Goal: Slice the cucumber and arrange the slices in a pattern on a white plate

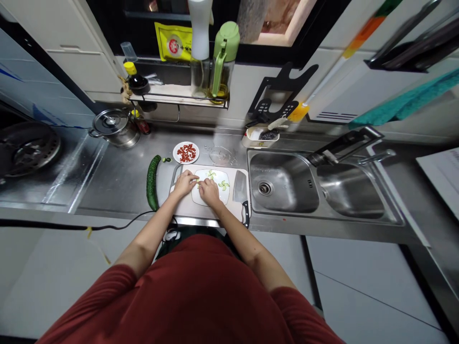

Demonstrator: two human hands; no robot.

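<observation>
Both hands meet over the left part of a white plate point(211, 197), which lies on a white cutting board point(234, 210). My left hand point(185, 183) has its fingers pinched at the plate's left side. Close beside it, my right hand point(209, 190) has its fingertips pressed together on a small green piece. What sits between the left fingertips is too small to make out. Green slices fanned out like petals lie on the plate, one group at the top point(211, 175) and one at the right point(224, 185). A cleaver point(240, 186) rests on the board's right side.
A cucumber point(152, 182) lies left of the board, with small cucumber ends point(166, 159) nearby. Behind the board stands a plate of red pieces point(186, 153). A steel pot point(116, 128) is at the back left, a double sink point(283, 181) at the right, and a bottle shelf point(179, 98) above.
</observation>
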